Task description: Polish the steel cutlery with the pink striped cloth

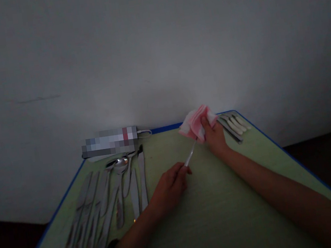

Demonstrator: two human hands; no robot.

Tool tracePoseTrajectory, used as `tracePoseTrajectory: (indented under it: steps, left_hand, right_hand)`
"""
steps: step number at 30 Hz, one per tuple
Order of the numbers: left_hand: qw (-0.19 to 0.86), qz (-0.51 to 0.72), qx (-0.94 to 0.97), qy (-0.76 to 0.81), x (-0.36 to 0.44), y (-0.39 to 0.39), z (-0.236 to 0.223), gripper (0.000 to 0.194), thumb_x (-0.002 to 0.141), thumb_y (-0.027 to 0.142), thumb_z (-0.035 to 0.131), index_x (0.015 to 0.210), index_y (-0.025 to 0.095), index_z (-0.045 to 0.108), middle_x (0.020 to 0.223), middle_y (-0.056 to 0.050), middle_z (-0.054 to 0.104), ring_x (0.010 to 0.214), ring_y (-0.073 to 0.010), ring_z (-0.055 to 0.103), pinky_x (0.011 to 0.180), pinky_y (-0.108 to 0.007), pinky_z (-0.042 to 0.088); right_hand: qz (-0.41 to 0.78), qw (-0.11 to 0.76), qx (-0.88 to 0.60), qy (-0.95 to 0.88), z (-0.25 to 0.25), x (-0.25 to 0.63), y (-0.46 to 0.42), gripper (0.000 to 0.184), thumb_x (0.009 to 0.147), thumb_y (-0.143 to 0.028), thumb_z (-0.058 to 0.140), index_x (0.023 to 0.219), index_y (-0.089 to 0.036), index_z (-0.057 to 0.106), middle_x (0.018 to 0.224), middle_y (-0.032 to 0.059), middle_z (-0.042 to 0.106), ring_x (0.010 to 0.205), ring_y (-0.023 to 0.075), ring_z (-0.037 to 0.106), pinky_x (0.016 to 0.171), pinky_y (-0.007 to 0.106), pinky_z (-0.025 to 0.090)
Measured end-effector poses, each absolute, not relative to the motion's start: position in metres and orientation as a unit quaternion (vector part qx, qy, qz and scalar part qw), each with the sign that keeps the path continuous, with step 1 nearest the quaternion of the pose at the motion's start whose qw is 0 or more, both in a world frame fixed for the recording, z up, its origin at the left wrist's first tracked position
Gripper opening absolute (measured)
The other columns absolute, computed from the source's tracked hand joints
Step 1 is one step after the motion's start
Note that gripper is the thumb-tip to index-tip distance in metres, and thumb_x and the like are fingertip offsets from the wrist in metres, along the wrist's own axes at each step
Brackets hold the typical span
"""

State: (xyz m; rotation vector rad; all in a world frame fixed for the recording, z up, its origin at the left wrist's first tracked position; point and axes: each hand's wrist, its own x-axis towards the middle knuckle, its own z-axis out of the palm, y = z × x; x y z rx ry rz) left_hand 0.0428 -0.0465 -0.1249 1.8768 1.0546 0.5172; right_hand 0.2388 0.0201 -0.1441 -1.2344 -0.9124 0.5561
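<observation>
My left hand [173, 184] is closed on the handle end of a slim piece of metal cutlery [190, 154], held at a slant over the table. Its far end goes into a pink and white cloth [197, 122], so I cannot tell whether it is a spoon, fork or knife. The cloth is bunched in my right hand [214, 133], thumb pressed on top, wrapped about the hidden end. To the left of my left hand lie several table knives [84, 193] and a spoon [121, 164], side by side.
The light green table [228, 222] has a blue edge and stands against a pale wall [155, 51]. A blurred-out box-like item [109, 143] with a white cord sits at the back left. Several pieces of cutlery with white handles [236, 124] lie at the back right.
</observation>
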Motion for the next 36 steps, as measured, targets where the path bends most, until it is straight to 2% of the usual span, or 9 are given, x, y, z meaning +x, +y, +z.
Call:
tracePoseTrajectory:
  steps: [4,10,14,17,21,23,29,33,36]
  left_hand:
    - [0.438,0.207,0.758,0.436,0.043,-0.047,-0.125,0.034,0.09,0.04,0.03,0.085,0.018,0.056,0.056,0.005,0.044,0.053,-0.0122,0.045,0.054,-0.022,0.035]
    - [0.427,0.217,0.753,0.452,0.045,-0.044,-0.128,0.033,0.089,0.039,0.031,0.084,0.017,0.055,0.057,0.005,0.045,0.053,-0.0127,0.046,0.054,-0.023,0.035]
    - [0.433,0.228,0.746,0.453,0.045,-0.043,-0.129,0.034,0.09,0.041,0.031,0.086,0.017,0.056,0.056,0.005,0.043,0.052,-0.0117,0.044,0.053,-0.022,0.034]
    - [0.453,0.234,0.739,0.439,0.043,-0.044,-0.13,0.036,0.09,0.043,0.031,0.089,0.018,0.056,0.056,0.006,0.042,0.051,-0.0108,0.042,0.052,-0.021,0.034]
    - [0.487,0.234,0.727,0.425,0.041,-0.045,-0.13,0.037,0.09,0.045,0.031,0.093,0.018,0.055,0.055,0.006,0.041,0.049,-0.01,0.04,0.05,-0.02,0.033]
    - [0.491,0.233,0.724,0.425,0.04,-0.044,-0.131,0.037,0.09,0.045,0.031,0.092,0.017,0.056,0.055,0.006,0.041,0.049,-0.0098,0.04,0.05,-0.02,0.033]
    - [0.473,0.221,0.734,0.434,0.042,-0.043,-0.13,0.037,0.09,0.044,0.031,0.091,0.017,0.056,0.055,0.006,0.041,0.049,-0.0101,0.041,0.05,-0.021,0.033]
    - [0.515,0.212,0.73,0.397,0.041,-0.047,-0.125,0.035,0.09,0.042,0.033,0.101,0.016,0.054,0.056,0.006,0.042,0.05,-0.0096,0.041,0.051,-0.021,0.034]
    - [0.557,0.189,0.74,0.325,0.04,-0.052,-0.122,0.032,0.091,0.037,0.035,0.107,0.016,0.053,0.063,0.004,0.051,0.058,-0.0102,0.048,0.058,-0.021,0.039]
  right_hand:
    - [0.371,0.707,-0.525,-0.294,-0.156,0.214,0.015,0.046,0.073,-0.061,0.049,0.07,-0.016,0.056,0.058,-0.0007,0.053,0.052,0.0108,0.043,0.047,0.023,0.032]
    - [0.478,0.674,-0.5,-0.26,-0.162,0.185,0.003,0.046,0.068,-0.062,0.054,0.065,-0.016,0.054,0.055,-0.002,0.05,0.05,0.0096,0.041,0.047,0.022,0.033]
    - [0.436,0.684,-0.513,-0.28,-0.153,0.197,0.008,0.046,0.069,-0.061,0.053,0.068,-0.015,0.056,0.056,-0.0016,0.052,0.05,0.0092,0.041,0.047,0.022,0.031]
    - [0.322,0.694,-0.531,-0.364,-0.139,0.223,0.014,0.042,0.075,-0.057,0.049,0.068,-0.016,0.057,0.055,-0.0028,0.05,0.049,0.0088,0.039,0.047,0.022,0.028]
    - [0.191,0.639,-0.547,-0.506,-0.121,0.249,0.014,0.033,0.074,-0.047,0.058,0.06,-0.017,0.054,0.05,-0.004,0.046,0.046,0.0088,0.034,0.045,0.024,0.023]
    - [0.204,0.65,-0.539,-0.496,-0.122,0.247,0.013,0.033,0.075,-0.047,0.057,0.061,-0.017,0.056,0.052,-0.0031,0.048,0.048,0.0094,0.035,0.046,0.024,0.024]
    - [0.341,0.682,-0.522,-0.381,-0.141,0.22,0.013,0.043,0.076,-0.054,0.05,0.075,-0.013,0.063,0.062,0.001,0.057,0.055,0.011,0.045,0.051,0.023,0.034]
    - [0.337,0.676,-0.508,-0.414,-0.135,0.225,0.014,0.043,0.074,-0.055,0.053,0.072,-0.013,0.063,0.061,0.0009,0.057,0.055,0.0109,0.046,0.052,0.022,0.037]
    - [0.331,0.692,-0.5,-0.402,-0.126,0.238,0.019,0.042,0.072,-0.055,0.055,0.071,-0.014,0.063,0.063,0.0014,0.059,0.058,0.0115,0.049,0.053,0.022,0.038]
